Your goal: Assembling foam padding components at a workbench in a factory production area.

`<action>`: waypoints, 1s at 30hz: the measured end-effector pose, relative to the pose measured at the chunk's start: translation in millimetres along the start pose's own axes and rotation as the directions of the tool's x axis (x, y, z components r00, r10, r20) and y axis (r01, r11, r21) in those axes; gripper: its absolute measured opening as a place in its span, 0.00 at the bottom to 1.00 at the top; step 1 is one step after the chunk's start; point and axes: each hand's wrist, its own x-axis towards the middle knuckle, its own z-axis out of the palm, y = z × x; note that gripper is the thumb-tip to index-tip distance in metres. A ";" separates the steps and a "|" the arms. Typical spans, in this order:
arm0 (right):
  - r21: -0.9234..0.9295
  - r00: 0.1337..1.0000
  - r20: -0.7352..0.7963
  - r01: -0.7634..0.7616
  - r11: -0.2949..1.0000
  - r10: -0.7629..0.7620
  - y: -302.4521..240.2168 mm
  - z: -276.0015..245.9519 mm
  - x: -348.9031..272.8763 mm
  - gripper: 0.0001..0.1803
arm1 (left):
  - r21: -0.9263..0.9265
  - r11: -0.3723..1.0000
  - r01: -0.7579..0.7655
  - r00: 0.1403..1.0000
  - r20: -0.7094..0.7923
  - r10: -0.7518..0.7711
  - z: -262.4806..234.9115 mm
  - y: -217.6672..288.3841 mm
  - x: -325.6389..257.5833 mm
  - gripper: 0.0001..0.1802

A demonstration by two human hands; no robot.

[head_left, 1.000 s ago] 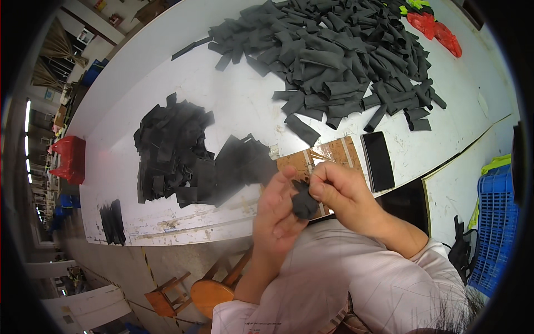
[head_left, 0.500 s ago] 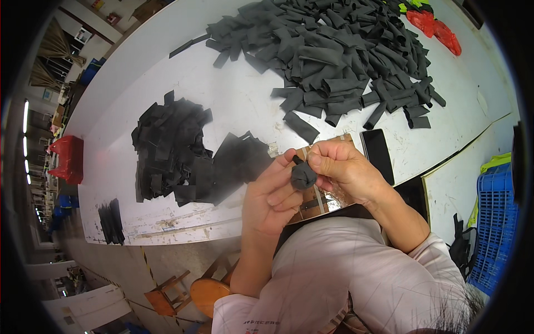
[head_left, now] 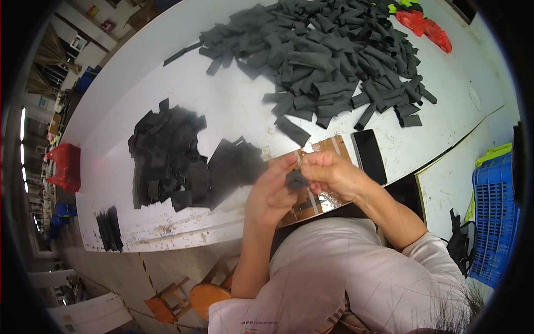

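Between both hands is a small piece of dark grey fabric (head_left: pixel 296 179), bunched up, its far end hidden by my fingers. My left hand (head_left: pixel 272 192) pinches it from the left side, fingers bent around it. From the right, my right hand (head_left: pixel 332 173) grips it with thumb and fingertips pressed together. Both hands are held above a taped brown cardboard box (head_left: pixel 334 146) at the table's near edge. Beyond them lies a large heap of dark grey fabric tubes (head_left: pixel 328 67), one loose tube (head_left: pixel 292 131) nearest to my hands.
Flat black fabric pieces (head_left: pixel 167 150) lie in a pile to the left, with a small stack (head_left: pixel 109 229) near the table edge. A black phone (head_left: pixel 369 156) rests right of the box. A blue crate (head_left: pixel 492 217) stands at right, wooden stools (head_left: pixel 210 300) at lower left.
The hands stay together on the fabric piece, which has turned and shows less between the fingers. The whole view has shifted slightly, moving the table things a little left.
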 end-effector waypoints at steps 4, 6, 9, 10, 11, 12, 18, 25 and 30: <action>-0.120 0.999 -0.037 0.027 0.992 -0.031 -9.3 3.2 4.7 0.11 | 0.622 0.722 -0.303 0.934 0.044 0.354 21.3 -0.9 -8.2 0.11; -0.166 0.999 -0.013 0.028 0.986 -0.030 -7.4 2.9 5.7 0.11 | 0.832 0.489 -0.262 0.904 0.034 0.426 39.5 -1.4 -11.1 0.09; -0.149 0.999 0.015 0.044 0.988 -0.042 -5.2 2.4 2.4 0.08 | 0.969 -0.007 -0.245 0.783 0.202 0.588 41.0 -10.1 -8.0 0.04; -0.166 0.998 0.003 0.056 0.985 -0.057 -6.7 4.7 0.5 0.08 | 0.969 0.113 -0.221 0.795 0.112 0.596 45.4 -12.5 -10.6 0.04; -0.166 0.998 -0.009 0.064 0.984 -0.066 -9.8 5.8 0.2 0.08 | 0.954 0.229 -0.193 0.809 0.022 0.587 47.4 -13.3 -11.0 0.04; -0.207 0.996 -0.016 0.077 0.975 -0.082 -13.1 7.0 -0.6 0.10 | 0.936 0.261 -0.237 0.799 0.034 0.601 42.5 -13.3 -8.2 0.05; -0.090 0.988 0.099 0.130 0.987 -0.121 -33.5 14.0 0.3 0.12 | -0.153 0.987 -0.051 0.999 -0.009 0.050 42.7 6.9 -8.0 0.11; -0.162 0.989 0.122 0.098 0.982 -0.078 12.2 -10.9 8.5 0.12 | -0.082 0.991 -0.105 0.986 -0.142 0.093 -3.4 -12.0 -7.1 0.13; -0.219 0.991 0.026 0.137 0.966 -0.135 24.8 -19.9 21.3 0.10 | -0.146 0.984 -0.100 0.977 -0.202 0.069 -23.4 -16.7 -1.1 0.15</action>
